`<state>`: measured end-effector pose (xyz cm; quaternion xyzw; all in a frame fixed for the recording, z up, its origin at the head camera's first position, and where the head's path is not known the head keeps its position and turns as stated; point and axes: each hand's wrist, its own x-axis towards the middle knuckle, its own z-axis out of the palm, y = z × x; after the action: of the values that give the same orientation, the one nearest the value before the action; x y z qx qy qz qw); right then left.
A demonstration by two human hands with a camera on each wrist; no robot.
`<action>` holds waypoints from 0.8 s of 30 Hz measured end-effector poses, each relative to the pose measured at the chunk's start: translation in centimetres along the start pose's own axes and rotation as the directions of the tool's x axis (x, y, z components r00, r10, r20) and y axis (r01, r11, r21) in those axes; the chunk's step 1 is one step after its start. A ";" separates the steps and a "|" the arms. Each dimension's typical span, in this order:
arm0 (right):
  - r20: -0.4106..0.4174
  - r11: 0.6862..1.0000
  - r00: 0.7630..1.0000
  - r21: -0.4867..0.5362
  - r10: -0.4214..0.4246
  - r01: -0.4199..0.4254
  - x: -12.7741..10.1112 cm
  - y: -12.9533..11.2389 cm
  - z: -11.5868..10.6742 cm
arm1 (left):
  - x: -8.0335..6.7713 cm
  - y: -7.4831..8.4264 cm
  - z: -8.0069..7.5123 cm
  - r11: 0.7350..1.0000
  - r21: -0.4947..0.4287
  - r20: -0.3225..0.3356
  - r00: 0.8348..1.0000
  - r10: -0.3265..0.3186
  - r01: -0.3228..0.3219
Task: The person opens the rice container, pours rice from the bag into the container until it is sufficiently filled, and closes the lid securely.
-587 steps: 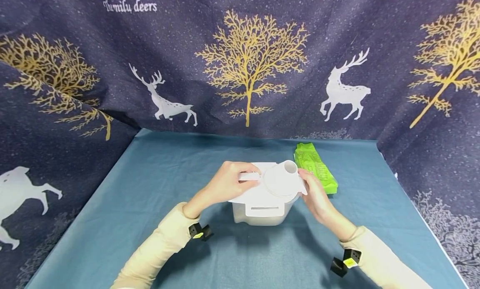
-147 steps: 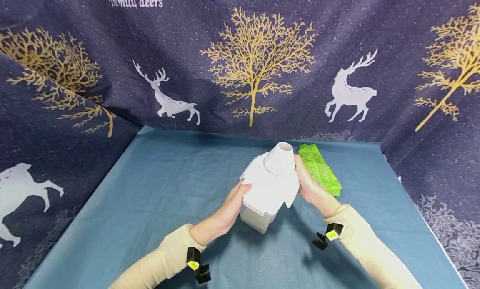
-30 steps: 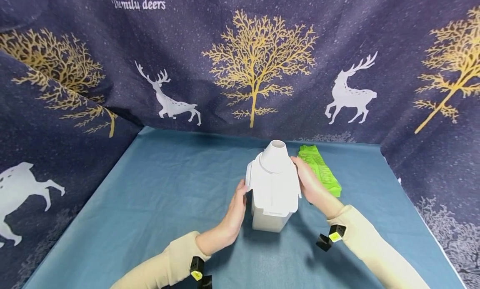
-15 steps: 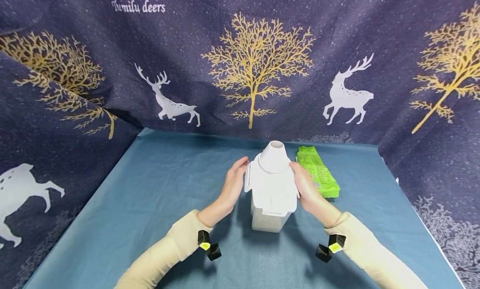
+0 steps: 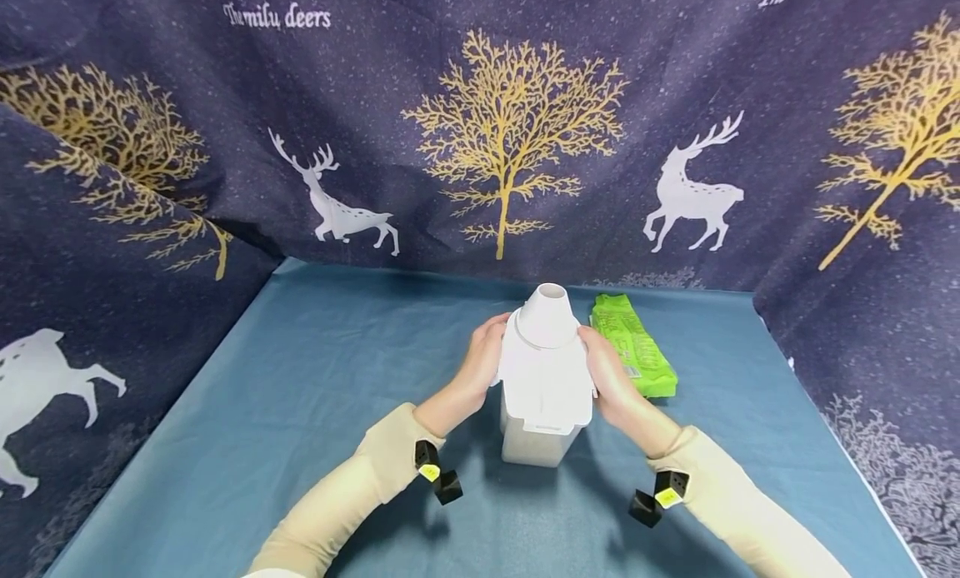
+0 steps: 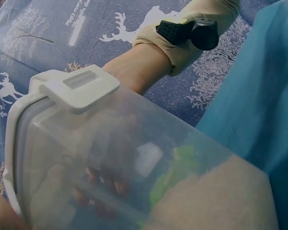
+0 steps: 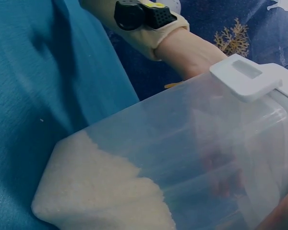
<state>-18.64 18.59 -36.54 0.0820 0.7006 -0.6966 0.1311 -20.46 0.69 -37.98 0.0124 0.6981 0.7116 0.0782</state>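
A clear plastic storage container with a white lid stands on the cloth, a white cone-shaped spout rising from the lid's far end. White rice-like grains fill its lower part, as the right wrist view shows. My left hand holds the lid's left edge, its fingers reaching toward the far corner. On the opposite side my right hand grips the lid's right edge, fingertips beside the spout's base. A slotted white clip hangs from the lid in the left wrist view. The hands partly hide the side clips.
Just beyond my right hand lies a green printed bag. Blue cloth covers the table, with a dark curtain of deer and trees behind it. Black wrist cameras sit on both sleeves.
The container was turned sideways in the oldest frame and now points its spout away. Within the last second my left hand moved up and inward onto the lid's left edge; the right hand stayed put.
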 end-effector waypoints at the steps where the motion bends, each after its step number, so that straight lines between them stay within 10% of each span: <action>1: -0.007 1.000 1.000 -0.013 -0.004 0.004 0.1 0.0 0.0 | 0.0 0.0 0.1 1.000 -0.003 0.000 1.000 -0.003 0.003; 24: -0.090 0.980 0.995 -0.198 -0.053 0.035 0.2 0.1 0.7 | 0.2 -0.7 1.3 1.000 0.020 -0.023 1.000 0.008 -0.008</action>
<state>-18.77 17.91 -36.70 0.0861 0.7730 -0.6221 0.0898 -20.47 1.98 -38.69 0.0078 0.7059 0.7050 0.0673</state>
